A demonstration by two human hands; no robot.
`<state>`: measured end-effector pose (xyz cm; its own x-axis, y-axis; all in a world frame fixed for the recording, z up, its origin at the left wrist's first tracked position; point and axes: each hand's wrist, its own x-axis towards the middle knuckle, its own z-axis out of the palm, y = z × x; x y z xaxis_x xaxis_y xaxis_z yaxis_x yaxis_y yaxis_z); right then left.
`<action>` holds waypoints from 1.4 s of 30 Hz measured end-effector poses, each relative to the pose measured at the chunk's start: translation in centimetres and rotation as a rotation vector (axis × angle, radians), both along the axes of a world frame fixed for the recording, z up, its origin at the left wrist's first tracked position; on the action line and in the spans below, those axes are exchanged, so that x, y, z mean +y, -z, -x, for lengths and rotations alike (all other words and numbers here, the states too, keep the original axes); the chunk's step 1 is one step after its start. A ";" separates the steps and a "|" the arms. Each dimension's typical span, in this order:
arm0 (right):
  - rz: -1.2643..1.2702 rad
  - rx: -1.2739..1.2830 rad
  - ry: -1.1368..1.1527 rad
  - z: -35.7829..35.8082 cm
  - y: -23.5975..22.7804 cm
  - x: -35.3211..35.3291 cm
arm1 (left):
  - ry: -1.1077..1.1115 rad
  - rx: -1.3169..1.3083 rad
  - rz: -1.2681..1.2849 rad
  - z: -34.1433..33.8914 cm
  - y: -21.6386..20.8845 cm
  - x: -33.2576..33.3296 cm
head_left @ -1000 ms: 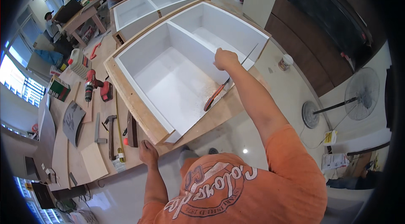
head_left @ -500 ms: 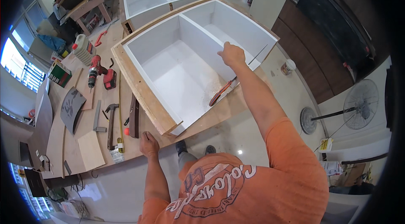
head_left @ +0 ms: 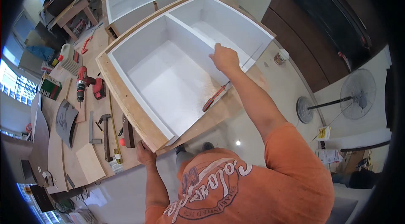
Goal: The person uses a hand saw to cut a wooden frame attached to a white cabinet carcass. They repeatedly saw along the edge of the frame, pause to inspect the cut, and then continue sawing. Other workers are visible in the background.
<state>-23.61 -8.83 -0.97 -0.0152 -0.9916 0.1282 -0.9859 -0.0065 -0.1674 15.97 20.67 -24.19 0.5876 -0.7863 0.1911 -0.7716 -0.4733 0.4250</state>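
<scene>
A white-lined wooden cabinet point(head_left: 139, 105) lies open side up on the workbench, split by a white divider point(head_left: 190, 31). My right hand point(head_left: 225, 58) is closed over the divider's upper edge, partly hiding it. Beneath my right forearm, a handsaw with a red-and-black handle point(head_left: 214, 98) rests across the cabinet's near side; the arm hides part of its blade. Fine dust lies around the handle inside the cabinet. My left hand point(head_left: 145, 155) is closed at the bench's front edge, beside the cabinet's near corner; what its fingers hold is hidden.
On the workbench point(head_left: 126, 165), left of the cabinet, lie a red cordless drill point(head_left: 86, 81), a hammer point(head_left: 105, 136), a square point(head_left: 91, 129) and a white jug point(head_left: 69, 59). A second cabinet point(head_left: 133, 15) sits behind. A standing fan point(head_left: 358, 93) and small tub point(head_left: 281, 57) are at right.
The whole view has shifted, moving the cabinet and tools slightly left and down. My right hand stays at the divider with its index finger a little straighter. My left hand remains near the cabinet's corner.
</scene>
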 end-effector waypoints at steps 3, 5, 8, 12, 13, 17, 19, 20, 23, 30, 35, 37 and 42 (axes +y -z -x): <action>0.042 0.023 -0.029 -0.1 0.2 -0.2 | 0.043 -0.047 0.090 0.6 -0.7 0.3; 0.098 0.043 -0.053 0.3 1.2 -0.6 | 0.133 -0.124 0.126 0.8 -1.7 0.4; 0.039 0.016 -0.023 0.0 1.0 -0.7 | 0.187 0.274 -0.015 0.3 -3.5 0.5; 0.011 0.043 -0.007 0.3 0.5 0.0 | 0.479 0.442 -0.009 2.9 -7.3 2.5; 0.004 0.048 -0.004 0.3 0.4 0.2 | 0.471 0.488 -0.007 4.9 -9.6 2.8; 0.004 0.055 -0.010 -0.1 0.3 0.1 | 0.377 0.558 0.093 8.7 -11.5 1.6; 0.025 0.055 -0.019 0.1 0.6 -0.1 | 0.289 0.519 0.122 10.1 -11.6 0.5; 0.036 0.054 -0.025 0.1 0.6 -0.1 | 0.244 0.500 0.136 10.6 -11.5 0.2; 0.021 0.035 -0.034 0.6 0.6 -0.2 | 0.195 0.567 0.181 10.8 -11.1 -0.1; 0.032 0.019 -0.084 1.0 0.7 1.4 | 0.173 0.463 0.103 12.0 -9.9 2.3; -0.118 0.046 -0.108 2.0 0.3 1.8 | 0.106 0.462 0.021 13.3 -12.4 5.0; -0.181 0.059 -0.144 2.8 -0.2 1.5 | 0.248 0.337 -0.118 12.7 -11.1 7.6; -0.204 0.007 -0.174 3.4 -0.7 2.7 | 0.565 0.814 -0.418 15.6 -12.1 4.7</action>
